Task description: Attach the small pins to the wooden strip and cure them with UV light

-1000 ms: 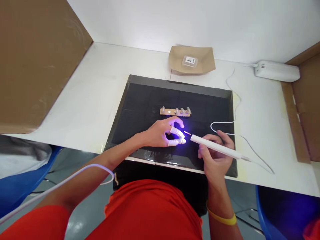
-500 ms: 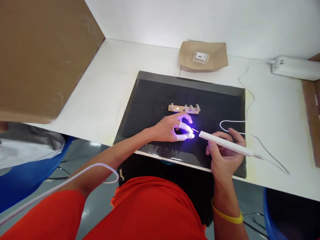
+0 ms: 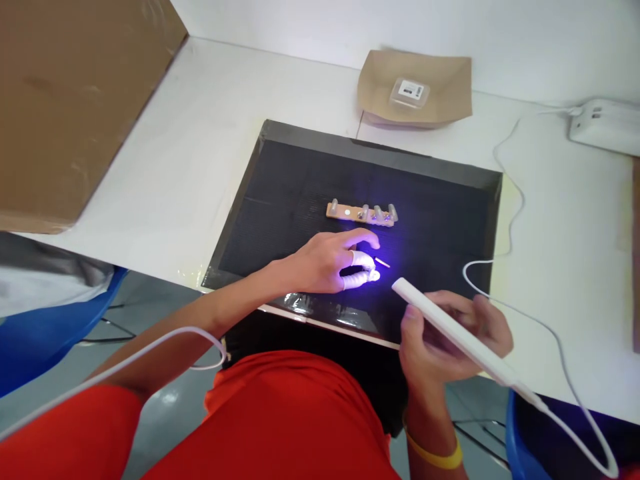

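Note:
My left hand (image 3: 320,263) is over the black mat (image 3: 280,200), with white covers on two of its fingers. Its fingers are closed, and a thin stick (image 3: 383,263) with a pale end juts out from them. Purple light glares on the fingertips, hiding the finer detail there. In my right hand (image 3: 450,340) is a white pen-shaped UV lamp (image 3: 460,337), its front end pointing at the left fingertips but apart from them. Beyond the left hand lies a tan strip (image 3: 354,213) with several clear nail tips (image 3: 379,213) standing on it.
A brown paper tray (image 3: 370,100) at the back holds a labelled clear plastic box (image 3: 410,95). A white power strip (image 3: 607,127) sits at the right, with a white cable (image 3: 520,200) running over the table. A cardboard panel (image 3: 75,113) stands at the left.
My right hand has tilted the lamp more steeply and drawn it down, farther from the left fingertips. The left hand stays closed near the strip; the whole view has shifted slightly.

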Motion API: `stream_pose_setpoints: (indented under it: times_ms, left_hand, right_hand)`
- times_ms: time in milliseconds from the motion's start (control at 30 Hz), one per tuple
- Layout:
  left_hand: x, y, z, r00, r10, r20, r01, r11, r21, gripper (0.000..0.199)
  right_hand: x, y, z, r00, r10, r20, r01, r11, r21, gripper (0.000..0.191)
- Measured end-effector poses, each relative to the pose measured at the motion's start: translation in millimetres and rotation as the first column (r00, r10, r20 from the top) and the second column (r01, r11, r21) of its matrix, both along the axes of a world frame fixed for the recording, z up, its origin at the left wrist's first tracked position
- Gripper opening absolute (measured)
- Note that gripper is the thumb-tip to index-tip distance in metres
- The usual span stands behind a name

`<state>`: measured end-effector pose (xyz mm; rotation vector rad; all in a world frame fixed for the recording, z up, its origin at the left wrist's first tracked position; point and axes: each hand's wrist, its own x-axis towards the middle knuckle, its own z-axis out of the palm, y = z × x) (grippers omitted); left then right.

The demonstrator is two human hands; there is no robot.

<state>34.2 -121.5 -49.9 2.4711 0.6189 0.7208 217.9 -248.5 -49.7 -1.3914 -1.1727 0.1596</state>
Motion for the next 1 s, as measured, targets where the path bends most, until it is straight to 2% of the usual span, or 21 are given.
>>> stream_pose_setpoints:
  times_ms: [100,200,367,533,633,767,900,1000]
  left_hand:
    - [-0.4,-1.7,-2.4,0.999,0.033,-0.002,-0.033,0.999,0.039,0.016]
    - [0.1,-5.4,-3.7,0.997,0.076,0.025,-0.076,0.997,0.020,0.015]
    - [5.6,-17.7,-3.9,0.972,0.194,0.136,-0.186,0.980,-0.070,0.007]
    - [11.0,-26.5,-2.4,0.943,0.296,0.149,-0.278,0.951,-0.131,0.006]
    - [12.2,-25.6,-1.0,0.939,0.301,0.169,-0.277,0.949,-0.153,0.006]
    - [12.1,-22.2,-2.6,0.937,0.287,0.202,-0.256,0.952,-0.166,0.006]
    - [9.4,-19.8,-5.5,0.962,0.216,0.167,-0.193,0.970,-0.148,0.007]
    - [6.5,-17.4,-4.0,0.975,0.177,0.136,-0.147,0.968,-0.201,0.006]
  right_hand:
    - [-6.5,-8.7,0.5,0.997,0.074,0.037,-0.074,0.997,-0.004,0.075]
    - [-13.6,-15.7,-1.4,0.994,0.103,0.032,-0.103,0.995,-0.007,0.078]
    - [-22.7,-15.7,-3.0,1.000,-0.008,-0.010,0.009,1.000,0.016,0.069]
    - [-25.7,-15.5,-3.0,0.997,-0.068,-0.041,0.069,0.997,0.016,0.057]
    - [-25.2,-20.5,-4.9,0.998,-0.063,-0.021,0.063,0.998,-0.009,0.061]
    - [-25.8,-22.0,-9.9,0.999,-0.052,0.015,0.051,0.997,0.059,0.072]
    - [-26.7,-12.7,-13.2,0.996,-0.083,0.023,0.079,0.986,0.145,0.071]
    - [-26.0,-5.7,-12.3,0.995,-0.089,-0.043,0.095,0.985,0.144,0.064]
